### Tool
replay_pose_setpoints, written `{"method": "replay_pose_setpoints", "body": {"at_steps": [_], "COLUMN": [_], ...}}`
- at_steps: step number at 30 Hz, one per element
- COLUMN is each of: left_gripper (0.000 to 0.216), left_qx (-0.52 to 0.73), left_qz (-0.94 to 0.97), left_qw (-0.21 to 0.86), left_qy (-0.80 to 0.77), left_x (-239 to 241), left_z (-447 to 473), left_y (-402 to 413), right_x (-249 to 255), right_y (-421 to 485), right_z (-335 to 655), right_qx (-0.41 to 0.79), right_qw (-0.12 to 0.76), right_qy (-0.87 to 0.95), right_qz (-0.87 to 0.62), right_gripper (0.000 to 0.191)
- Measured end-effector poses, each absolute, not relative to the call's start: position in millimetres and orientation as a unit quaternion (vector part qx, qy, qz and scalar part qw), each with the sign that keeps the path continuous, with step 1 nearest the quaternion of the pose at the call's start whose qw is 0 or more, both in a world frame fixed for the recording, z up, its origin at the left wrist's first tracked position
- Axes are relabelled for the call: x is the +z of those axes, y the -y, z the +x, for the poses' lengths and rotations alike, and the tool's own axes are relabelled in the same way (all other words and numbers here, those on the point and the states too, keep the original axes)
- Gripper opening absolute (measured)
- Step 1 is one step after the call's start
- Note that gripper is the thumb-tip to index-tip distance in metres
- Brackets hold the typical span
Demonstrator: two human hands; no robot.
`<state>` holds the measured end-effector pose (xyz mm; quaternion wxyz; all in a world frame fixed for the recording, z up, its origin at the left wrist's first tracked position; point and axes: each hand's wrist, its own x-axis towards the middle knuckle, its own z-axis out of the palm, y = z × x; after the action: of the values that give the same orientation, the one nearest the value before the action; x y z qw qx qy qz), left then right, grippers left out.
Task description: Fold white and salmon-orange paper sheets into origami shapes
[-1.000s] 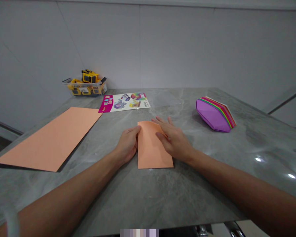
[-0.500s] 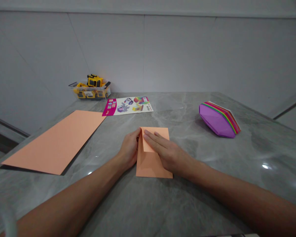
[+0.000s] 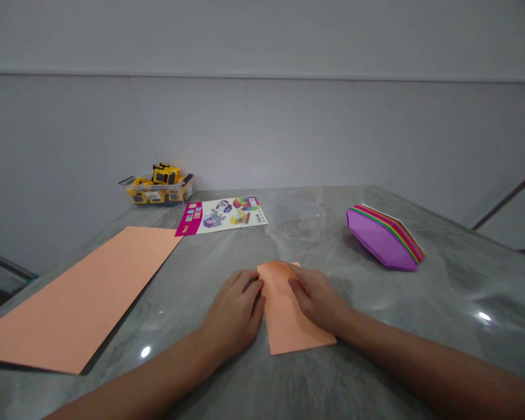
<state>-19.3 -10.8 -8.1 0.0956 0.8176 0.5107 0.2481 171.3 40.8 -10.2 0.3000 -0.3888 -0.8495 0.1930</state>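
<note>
A small folded sheet of orange paper (image 3: 289, 318) lies on the grey marble table (image 3: 376, 361) in front of me. My left hand (image 3: 235, 312) rests at its left edge, fingers curled and touching the paper near its top left corner. My right hand (image 3: 315, 294) lies on the paper's right side, fingers bent and pressing down on the folded upper part. Both hands hold the paper flat against the table.
A large orange sheet (image 3: 83, 294) lies at the left. Behind it stand a yellow toy digger in a clear tray (image 3: 160, 185) and a printed colour leaflet (image 3: 222, 214). A stack of coloured paper with purple on top (image 3: 382, 236) sits at the right. A grey wall backs the table.
The view has tilted upward. My right hand has drawn back from the paper's upper left to its right side, and my left hand has slid a little onto the left edge.
</note>
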Motion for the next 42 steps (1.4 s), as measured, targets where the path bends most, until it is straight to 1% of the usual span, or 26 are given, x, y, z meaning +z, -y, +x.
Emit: {"method": "replay_pose_setpoints", "body": {"at_steps": [3,6,18,28,31,37,39,42], "left_gripper": [0.042,0.053,0.053,0.059,0.061,0.069,0.07,0.07], "left_qx": [0.192,0.156,0.151,0.17,0.157,0.124,0.119,0.114], "left_qz": [0.833,0.833,0.834,0.837,0.846,0.849,0.848,0.849], "left_qw": [0.052,0.044,0.068,0.07,0.08,0.081,0.082,0.08], "left_qy": [-0.517,-0.529,-0.527,-0.515,-0.503,-0.508,-0.51,-0.51], "left_x": [-2.6,2.3,2.4,-2.4,0.7,3.4,4.4,5.9], "left_z": [-25.4,-31.3,-37.9,-42.3,-44.6,-47.2,-47.5,-47.3], "left_y": [5.8,-0.7,-2.3,-2.8,-3.7,-5.4,-4.9,-3.4], "right_x": [-16.9,-19.5,-5.0,-5.2,-4.3,-3.5,-6.0,-10.6], "right_y": [-38.4,-38.8,-44.2,-40.0,-39.2,-38.8,-37.0,-30.9], "right_z": [168.0,169.2,172.4,174.0,174.8,174.5,173.8,170.1], "right_qx": [0.197,0.2,0.232,0.222,0.23,0.239,0.229,0.181], "right_qw": [0.298,0.283,0.256,0.256,0.251,0.224,0.198,0.15], "right_qy": [0.862,0.87,0.859,0.863,0.865,0.876,0.886,0.906], "right_qz": [-0.359,-0.351,-0.378,-0.374,-0.37,-0.353,-0.352,-0.351], "right_gripper": [0.05,0.05,0.026,0.025,0.028,0.044,0.054,0.074]}}
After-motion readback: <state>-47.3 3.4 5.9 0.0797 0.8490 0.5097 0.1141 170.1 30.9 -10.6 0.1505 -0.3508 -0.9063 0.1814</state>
